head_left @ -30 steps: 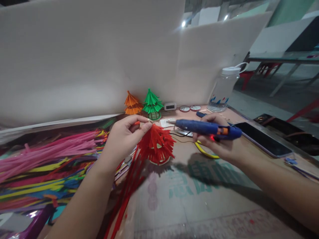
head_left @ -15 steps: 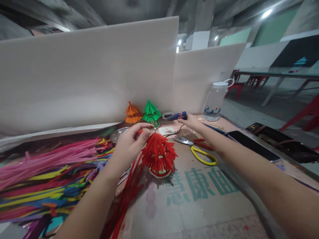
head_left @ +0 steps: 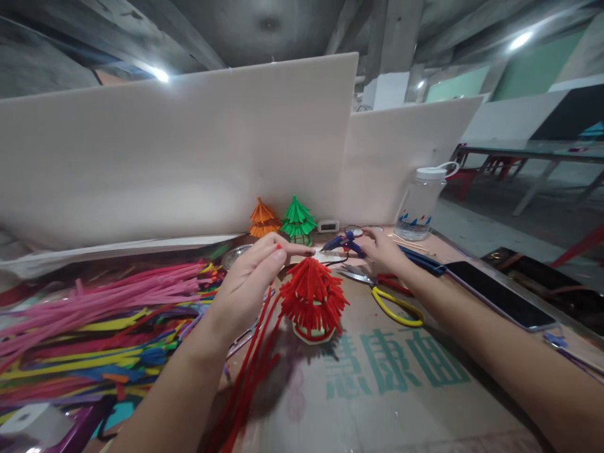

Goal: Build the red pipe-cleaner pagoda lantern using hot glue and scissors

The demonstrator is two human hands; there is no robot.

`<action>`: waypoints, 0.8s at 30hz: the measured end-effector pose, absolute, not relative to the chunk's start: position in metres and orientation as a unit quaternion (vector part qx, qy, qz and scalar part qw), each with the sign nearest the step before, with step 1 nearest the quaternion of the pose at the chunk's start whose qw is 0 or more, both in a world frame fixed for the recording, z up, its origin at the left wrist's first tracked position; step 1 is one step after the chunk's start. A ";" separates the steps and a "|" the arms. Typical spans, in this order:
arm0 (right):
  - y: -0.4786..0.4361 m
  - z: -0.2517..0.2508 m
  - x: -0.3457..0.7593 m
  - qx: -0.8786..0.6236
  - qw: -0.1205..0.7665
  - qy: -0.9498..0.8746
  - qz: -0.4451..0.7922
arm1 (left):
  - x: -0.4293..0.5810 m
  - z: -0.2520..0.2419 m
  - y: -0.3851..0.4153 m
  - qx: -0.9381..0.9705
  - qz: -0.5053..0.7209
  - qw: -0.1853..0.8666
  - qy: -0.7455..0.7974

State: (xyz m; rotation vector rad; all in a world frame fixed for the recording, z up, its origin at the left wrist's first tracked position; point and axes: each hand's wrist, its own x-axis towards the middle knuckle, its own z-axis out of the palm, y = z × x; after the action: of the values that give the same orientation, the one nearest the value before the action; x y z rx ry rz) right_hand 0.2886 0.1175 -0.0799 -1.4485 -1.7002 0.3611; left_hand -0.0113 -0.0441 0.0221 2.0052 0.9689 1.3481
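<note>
A red tree of fuzzy pipe cleaners [head_left: 314,296] stands on a pale base on the cardboard in front of me. My left hand [head_left: 257,270] is at its top left, index finger stretched toward the tip and thumb apart. A small red bit shows by the thumb; I cannot tell whether it is held. Behind the tree, my right hand [head_left: 384,251] has its fingers at the handle of a blue glue gun [head_left: 340,241], whose nozzle points left. Long red pipe cleaners [head_left: 252,371] trail beside the tree toward me.
Colourful pipe cleaners [head_left: 117,314] are heaped at left. Yellow-handled scissors [head_left: 396,308] lie right of the tree. Orange [head_left: 264,217] and green [head_left: 298,217] trees stand behind, near a white panel [head_left: 189,157]. A water bottle [head_left: 419,204] and a phone [head_left: 500,294] are at right.
The glue gun and my right hand have come nearer to the red tree. My left index finger has straightened over the tree's tip. The view has shifted slightly.
</note>
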 end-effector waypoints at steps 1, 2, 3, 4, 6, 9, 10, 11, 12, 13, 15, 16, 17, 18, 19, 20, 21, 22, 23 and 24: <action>0.108 -0.075 0.289 -0.574 0.448 -0.674 0.125 | -0.011 0.023 -0.046 0.742 0.494 0.269 0.365; 0.097 -0.070 0.289 -0.566 0.467 -0.671 0.110 | -0.011 0.024 -0.048 0.743 0.482 0.277 0.372; 0.084 -0.065 0.286 -0.555 0.479 -0.673 0.102 | -0.011 0.024 -0.050 0.745 0.468 0.287 0.379; 0.070 -0.059 0.283 -0.541 0.486 -0.679 0.102 | -0.011 0.024 -0.051 0.747 0.456 0.296 0.382; 0.039 -0.045 0.271 -0.504 0.483 -0.706 0.119 | -0.009 0.022 -0.053 0.750 0.443 0.307 0.384; -0.007 -0.021 0.248 -0.393 0.461 -0.778 0.168 | -0.005 0.018 -0.055 0.764 0.434 0.308 0.365; -0.019 -0.014 0.240 -0.367 0.442 -0.799 0.178 | -0.003 0.017 -0.055 0.771 0.428 0.313 0.353; -0.030 -0.007 0.233 -0.341 0.430 -0.815 0.189 | -0.001 0.017 -0.056 0.776 0.424 0.318 0.341; -0.037 -0.003 0.227 -0.321 0.419 -0.825 0.200 | 0.001 0.016 -0.056 0.781 0.422 0.321 0.329; -0.043 0.001 0.222 -0.306 0.412 -0.833 0.208 | 0.003 0.016 -0.056 0.786 0.420 0.322 0.321; -0.047 0.004 0.215 -0.295 0.408 -0.836 0.220 | 0.006 0.016 -0.056 0.794 0.416 0.317 0.309; -0.047 0.003 0.214 -0.296 0.410 -0.833 0.225 | 0.006 0.015 -0.056 0.798 0.412 0.316 0.306; -0.047 0.002 0.212 -0.299 0.411 -0.830 0.230 | 0.007 0.015 -0.055 0.802 0.406 0.316 0.303; -0.046 0.001 0.212 -0.304 0.412 -0.826 0.233 | 0.007 0.015 -0.055 0.803 0.404 0.315 0.304; -0.046 0.000 0.212 -0.309 0.411 -0.824 0.236 | 0.007 0.014 -0.054 0.802 0.404 0.313 0.309; -0.046 -0.001 0.212 -0.313 0.410 -0.823 0.239 | 0.007 0.014 -0.054 0.795 0.412 0.311 0.319; -0.046 -0.002 0.212 -0.315 0.409 -0.822 0.241 | 0.007 0.013 -0.054 0.782 0.425 0.313 0.332; -0.046 -0.003 0.212 -0.318 0.406 -0.822 0.242 | 0.007 0.012 -0.053 0.765 0.442 0.318 0.344; -0.046 -0.003 0.213 -0.320 0.405 -0.821 0.243 | 0.007 0.011 -0.053 0.747 0.458 0.327 0.354; -0.046 -0.004 0.213 -0.320 0.402 -0.822 0.246 | 0.007 0.010 -0.053 0.732 0.470 0.337 0.360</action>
State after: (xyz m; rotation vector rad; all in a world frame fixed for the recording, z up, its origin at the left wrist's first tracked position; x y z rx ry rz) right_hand 0.2129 -0.0458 -0.0038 -0.8095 -2.0768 0.6209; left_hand 0.0066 -0.0527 0.0103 1.9090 0.9377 1.2245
